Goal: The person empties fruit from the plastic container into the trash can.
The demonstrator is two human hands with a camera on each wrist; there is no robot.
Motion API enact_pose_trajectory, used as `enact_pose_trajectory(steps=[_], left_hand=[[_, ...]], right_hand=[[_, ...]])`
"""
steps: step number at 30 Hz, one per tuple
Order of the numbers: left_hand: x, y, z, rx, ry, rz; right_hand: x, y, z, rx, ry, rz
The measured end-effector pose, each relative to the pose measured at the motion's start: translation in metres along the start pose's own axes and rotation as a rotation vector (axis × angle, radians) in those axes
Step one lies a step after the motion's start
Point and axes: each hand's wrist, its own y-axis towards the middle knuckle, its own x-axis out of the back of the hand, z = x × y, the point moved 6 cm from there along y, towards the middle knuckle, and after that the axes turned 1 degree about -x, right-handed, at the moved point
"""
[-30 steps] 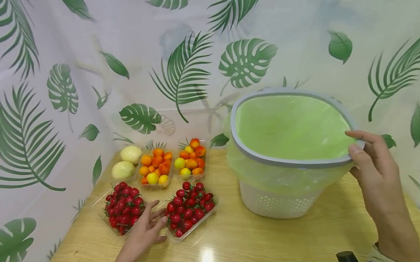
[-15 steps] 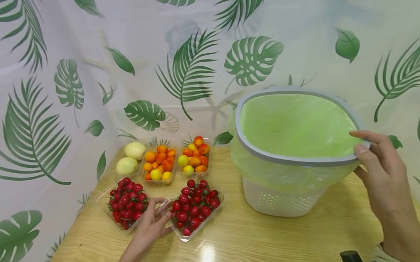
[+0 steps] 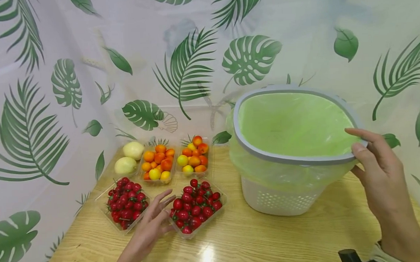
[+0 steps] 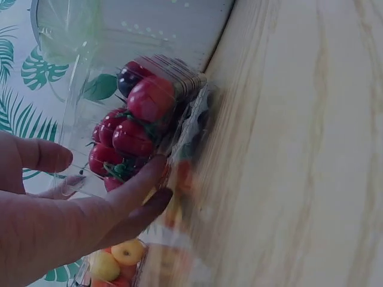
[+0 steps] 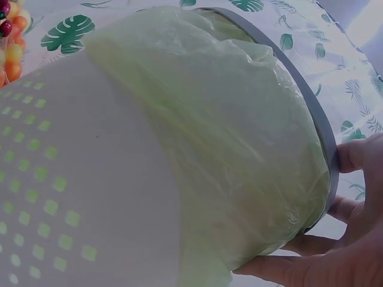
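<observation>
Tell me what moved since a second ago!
The tray of red fruit beside the left hand slid a little right, toward the basket. The left hand moved slightly right too. The right hand still holds the basket's rim. The other red fruit and the orange and yellow fruit stayed put.

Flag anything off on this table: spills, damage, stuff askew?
No visible spills or damage. Mildly untidy: the green liner hangs wrinkled and uneven over the outside of the bin, below its grey rim.
</observation>
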Motion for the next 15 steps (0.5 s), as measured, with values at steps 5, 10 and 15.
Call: enact_pose_trajectory(steps=[5, 10, 15], left_hand=[[-0.003, -0.004, 0.000, -0.017, -0.022, 0.031], [-0.004, -0.010, -0.009, -0.055, -0.050, -0.032], [-0.005, -0.013, -0.029, -0.134, -0.052, -0.040]], right_hand=[[0.001, 0.001, -0.001, 0.005, 0.077, -0.010], [0.003, 0.001, -0.001, 0.022, 0.155, -0.039], [0.005, 0.001, -0.001, 0.036, 0.184, -0.035]])
